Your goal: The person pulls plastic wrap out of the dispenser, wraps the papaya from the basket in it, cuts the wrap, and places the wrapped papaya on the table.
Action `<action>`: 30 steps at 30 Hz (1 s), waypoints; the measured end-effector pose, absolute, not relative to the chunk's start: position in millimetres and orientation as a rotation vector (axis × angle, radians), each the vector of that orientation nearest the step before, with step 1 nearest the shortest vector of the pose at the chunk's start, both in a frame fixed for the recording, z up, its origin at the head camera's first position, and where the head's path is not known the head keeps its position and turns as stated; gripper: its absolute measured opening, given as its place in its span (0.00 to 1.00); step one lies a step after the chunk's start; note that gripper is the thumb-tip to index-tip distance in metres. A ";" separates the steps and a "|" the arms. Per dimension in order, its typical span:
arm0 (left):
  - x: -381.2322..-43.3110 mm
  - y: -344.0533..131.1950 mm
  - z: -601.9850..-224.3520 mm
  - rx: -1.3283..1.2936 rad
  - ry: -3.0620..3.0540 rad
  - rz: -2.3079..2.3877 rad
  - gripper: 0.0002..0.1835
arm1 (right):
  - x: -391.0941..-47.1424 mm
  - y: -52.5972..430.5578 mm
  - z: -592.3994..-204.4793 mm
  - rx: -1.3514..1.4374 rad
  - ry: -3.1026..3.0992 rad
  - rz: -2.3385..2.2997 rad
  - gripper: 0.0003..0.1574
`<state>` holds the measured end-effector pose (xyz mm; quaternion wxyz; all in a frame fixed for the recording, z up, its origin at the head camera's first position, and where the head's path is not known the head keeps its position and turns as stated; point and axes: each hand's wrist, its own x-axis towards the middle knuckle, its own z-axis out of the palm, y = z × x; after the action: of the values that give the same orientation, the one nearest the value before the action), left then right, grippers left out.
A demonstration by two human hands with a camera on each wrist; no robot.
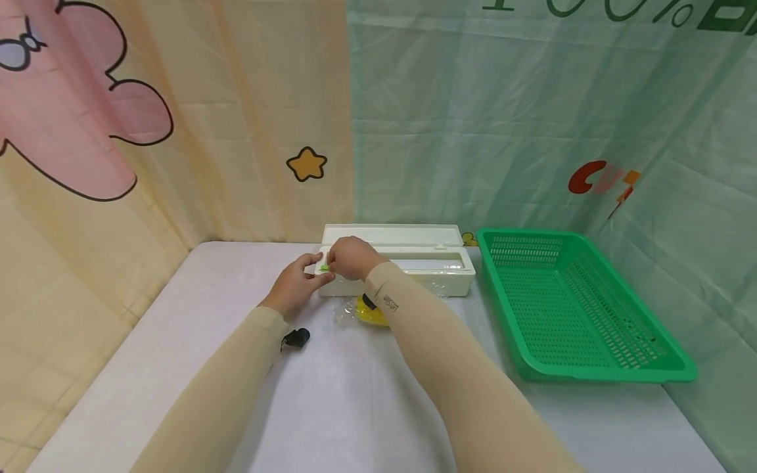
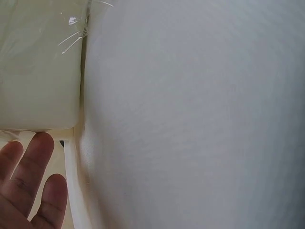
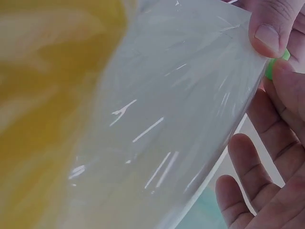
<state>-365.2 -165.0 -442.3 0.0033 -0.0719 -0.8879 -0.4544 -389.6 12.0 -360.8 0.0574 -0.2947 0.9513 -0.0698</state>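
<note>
A long white cling film dispenser (image 1: 408,284) stands at the back of the table, its hinged lid (image 1: 390,234) raised. Clear film (image 3: 157,105) hangs down its front. At the dispenser's left end my left hand (image 1: 294,284) grips the corner with thumb and fingers, its fingertips (image 2: 44,140) against the end face. From the right my right hand (image 1: 353,257) reaches over the top and pinches a small green slider (image 3: 277,66) at that same end. A yellow-and-black item (image 1: 371,313) lies before the dispenser amid crinkled clear plastic, partly hidden by my right forearm.
A green plastic basket (image 1: 597,373) with perforated sides stands right of the dispenser. The white cloth-covered table (image 1: 331,407) extends toward me. Printed curtains (image 1: 449,131) hang close behind and at both sides. A small black device (image 1: 298,338) sits at my left wrist.
</note>
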 end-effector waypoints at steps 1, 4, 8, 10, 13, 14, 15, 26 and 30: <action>-365.1 -165.4 -442.3 -0.226 -2.783 -1.425 0.40 | -388.5 11.8 -359.8 -0.899 2.886 -0.204 0.15; -363.9 -166.0 -440.6 -0.228 -2.781 -1.427 0.41 | -386.4 10.7 -358.8 -0.908 2.894 -0.166 0.15; -363.2 -166.5 -439.3 -0.226 -2.778 -1.437 0.41 | -384.4 10.4 -357.8 -0.906 2.911 -0.122 0.14; -363.6 -166.5 -439.5 -0.226 -2.778 -1.444 0.41 | -384.0 11.4 -357.3 -0.905 2.920 -0.104 0.14; -364.4 -165.9 -440.8 -0.231 -2.775 -1.445 0.41 | -385.0 14.1 -357.9 -0.915 2.925 -0.081 0.14; -364.7 -165.6 -441.2 -0.234 -2.775 -1.444 0.40 | -385.6 15.1 -358.5 -0.920 2.927 -0.073 0.14; -365.2 -165.2 -441.6 -0.235 -2.774 -1.443 0.40 | -386.3 16.0 -359.2 -0.924 2.931 -0.064 0.14; -363.1 -161.4 -438.4 -0.237 -2.784 -1.451 0.38 | -386.3 25.7 -355.4 -0.964 2.930 0.054 0.16; -362.1 -163.1 -437.3 -0.224 -2.783 -1.448 0.39 | -386.8 31.9 -351.7 -0.956 2.912 0.056 0.15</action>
<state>-362.1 -163.1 -437.3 -0.0019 -0.0713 -0.8849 -0.4603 -386.8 31.9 -351.7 0.0380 -0.3115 0.9493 0.0181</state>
